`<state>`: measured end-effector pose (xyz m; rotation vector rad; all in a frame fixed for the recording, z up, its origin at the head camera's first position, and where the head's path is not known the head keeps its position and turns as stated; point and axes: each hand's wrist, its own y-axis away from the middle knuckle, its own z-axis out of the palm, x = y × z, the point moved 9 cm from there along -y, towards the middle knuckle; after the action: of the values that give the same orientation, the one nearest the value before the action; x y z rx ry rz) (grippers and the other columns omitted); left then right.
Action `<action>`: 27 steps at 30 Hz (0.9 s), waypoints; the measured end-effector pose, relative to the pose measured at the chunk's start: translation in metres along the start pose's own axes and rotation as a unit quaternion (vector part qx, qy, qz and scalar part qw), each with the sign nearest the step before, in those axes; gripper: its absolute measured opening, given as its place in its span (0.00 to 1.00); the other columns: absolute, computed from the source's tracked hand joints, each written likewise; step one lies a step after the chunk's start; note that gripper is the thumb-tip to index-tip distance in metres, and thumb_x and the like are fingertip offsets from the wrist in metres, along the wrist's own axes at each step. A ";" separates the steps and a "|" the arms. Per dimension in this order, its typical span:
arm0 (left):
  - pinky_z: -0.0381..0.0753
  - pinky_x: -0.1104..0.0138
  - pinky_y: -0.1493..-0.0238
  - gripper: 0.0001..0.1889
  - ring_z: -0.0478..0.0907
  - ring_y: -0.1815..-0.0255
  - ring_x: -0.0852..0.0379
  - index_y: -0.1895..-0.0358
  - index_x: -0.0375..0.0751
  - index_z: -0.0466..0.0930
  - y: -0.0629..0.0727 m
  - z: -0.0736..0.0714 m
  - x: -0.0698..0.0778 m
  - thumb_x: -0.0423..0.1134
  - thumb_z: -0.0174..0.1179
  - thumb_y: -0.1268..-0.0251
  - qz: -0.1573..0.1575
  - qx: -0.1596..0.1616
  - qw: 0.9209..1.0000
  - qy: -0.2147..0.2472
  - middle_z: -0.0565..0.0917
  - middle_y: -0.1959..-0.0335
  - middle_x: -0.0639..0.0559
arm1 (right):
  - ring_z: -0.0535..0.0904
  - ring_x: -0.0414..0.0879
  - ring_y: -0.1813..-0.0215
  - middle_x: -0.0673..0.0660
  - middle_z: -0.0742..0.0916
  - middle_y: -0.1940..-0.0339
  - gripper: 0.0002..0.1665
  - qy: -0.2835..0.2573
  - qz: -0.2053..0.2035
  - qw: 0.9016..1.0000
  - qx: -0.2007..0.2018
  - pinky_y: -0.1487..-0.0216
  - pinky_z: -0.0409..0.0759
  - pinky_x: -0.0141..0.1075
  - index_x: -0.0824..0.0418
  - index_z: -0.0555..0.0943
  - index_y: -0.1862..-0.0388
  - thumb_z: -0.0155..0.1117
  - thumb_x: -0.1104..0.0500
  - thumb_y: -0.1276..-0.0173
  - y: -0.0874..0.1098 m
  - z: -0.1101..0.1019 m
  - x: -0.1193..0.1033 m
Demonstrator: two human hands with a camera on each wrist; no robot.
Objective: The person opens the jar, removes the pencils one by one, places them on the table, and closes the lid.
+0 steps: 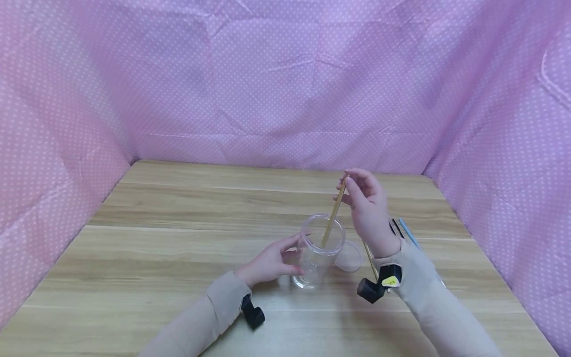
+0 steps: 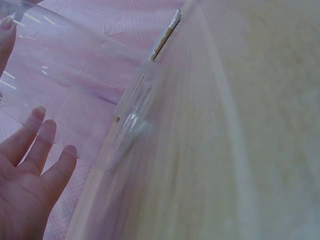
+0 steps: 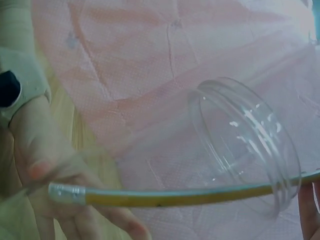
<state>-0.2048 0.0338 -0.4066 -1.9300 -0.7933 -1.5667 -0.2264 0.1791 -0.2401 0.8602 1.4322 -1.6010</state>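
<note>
A clear plastic jar (image 1: 312, 267) stands upright on the table, its top uncovered. My left hand (image 1: 272, 260) holds it from the left side, thumb and fingers around the wall; in the left wrist view the fingertips of that hand (image 2: 30, 175) touch the clear jar wall (image 2: 75, 65). Above the rim, my right hand (image 1: 368, 208) pinches a yellow pencil (image 1: 335, 210) near its upper end. The pencil slants down through the mouth into the jar. In the right wrist view its metal-banded eraser end (image 3: 67, 193) is the lower one, inside the jar.
A clear round lid (image 1: 349, 258) lies on the table just right of the jar. More slim sticks, including a blue one (image 1: 409, 232) and black ones (image 1: 398, 228), lie partly under the right forearm. Pink dotted cloth (image 1: 276, 89) encloses the wooden table (image 1: 156, 258) at the back and sides.
</note>
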 end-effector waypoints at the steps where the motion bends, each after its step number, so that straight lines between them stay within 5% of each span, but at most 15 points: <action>1: 0.67 0.54 0.31 0.45 0.65 0.32 0.41 0.26 0.44 0.54 0.000 0.000 0.000 0.29 0.67 0.48 0.000 0.000 1.000 0.001 0.66 0.30 0.44 | 0.78 0.38 0.62 0.47 0.80 0.64 0.16 -0.011 0.010 1.000 0.009 0.65 0.84 0.28 0.47 0.78 0.59 0.49 0.68 0.28 -0.001 -0.001 0.003; 7: 0.67 0.55 0.31 0.45 0.64 0.31 0.41 0.26 0.41 0.53 0.000 0.001 0.002 0.28 0.67 0.48 0.013 -0.005 1.000 0.006 0.64 0.29 0.41 | 0.81 0.39 0.70 0.48 0.81 0.67 0.15 -0.071 0.039 0.997 0.010 0.68 0.85 0.30 0.47 0.78 0.58 0.48 0.66 0.27 -0.003 0.004 0.013; 21: 0.67 0.56 0.31 0.46 0.64 0.31 0.43 0.26 0.44 0.53 0.000 0.001 0.002 0.29 0.67 0.48 0.004 -0.004 1.000 0.002 0.64 0.29 0.47 | 0.84 0.40 0.68 0.49 0.85 0.66 0.25 -0.045 0.032 0.992 -0.117 0.65 0.87 0.38 0.46 0.80 0.53 0.52 0.75 0.34 0.000 0.009 0.019; 27: 0.66 0.53 0.31 0.46 0.65 0.31 0.42 0.26 0.48 0.53 0.001 0.001 0.002 0.30 0.68 0.48 -0.007 0.000 1.000 0.004 0.64 0.29 0.48 | 0.84 0.40 0.67 0.48 0.85 0.66 0.24 -0.022 0.029 0.993 -0.110 0.64 0.87 0.39 0.44 0.79 0.52 0.53 0.73 0.33 0.000 0.008 0.019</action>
<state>-0.2034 0.0339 -0.4051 -1.9209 -0.8041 -1.5812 -0.2345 0.1689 -0.2559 0.7278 1.5055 -1.3805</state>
